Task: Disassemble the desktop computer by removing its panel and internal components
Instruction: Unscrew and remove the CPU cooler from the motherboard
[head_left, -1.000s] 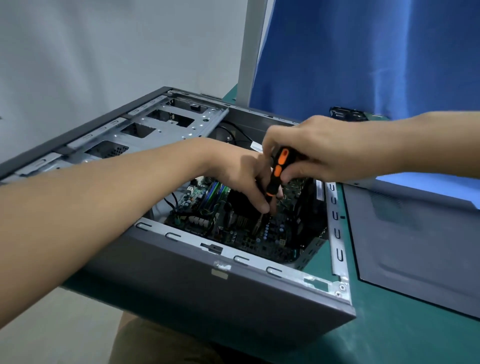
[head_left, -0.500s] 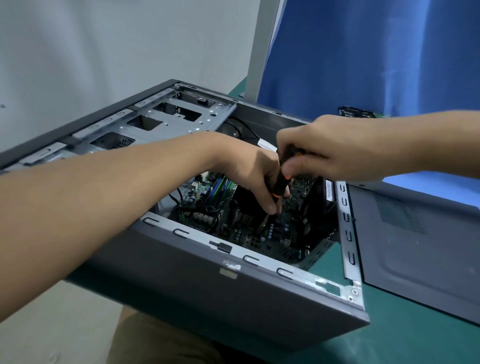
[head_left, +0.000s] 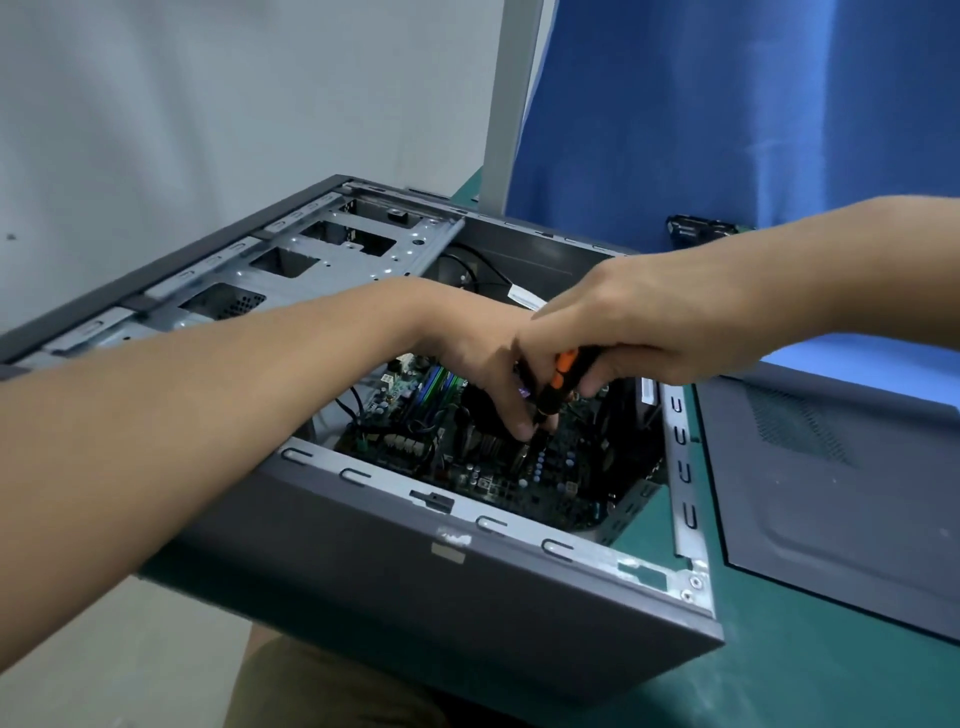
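The grey desktop case lies on its side with its top open, showing the green motherboard. My right hand grips the black and orange screwdriver, which points down into the case. My left hand reaches in beside it, its fingertips pinching the lower shaft of the screwdriver just above the board. The tip is hidden behind my fingers. The removed grey side panel lies flat to the right of the case.
The case sits at the edge of a green bench mat. A blue cloth hangs behind, beside a grey post. A small dark part lies at the back. The metal drive cage fills the case's far left.
The view has drifted slightly, so the case sits a little further right in the frame. The orange part of the handle shows again under my right hand. Both hands stay at the same spot.
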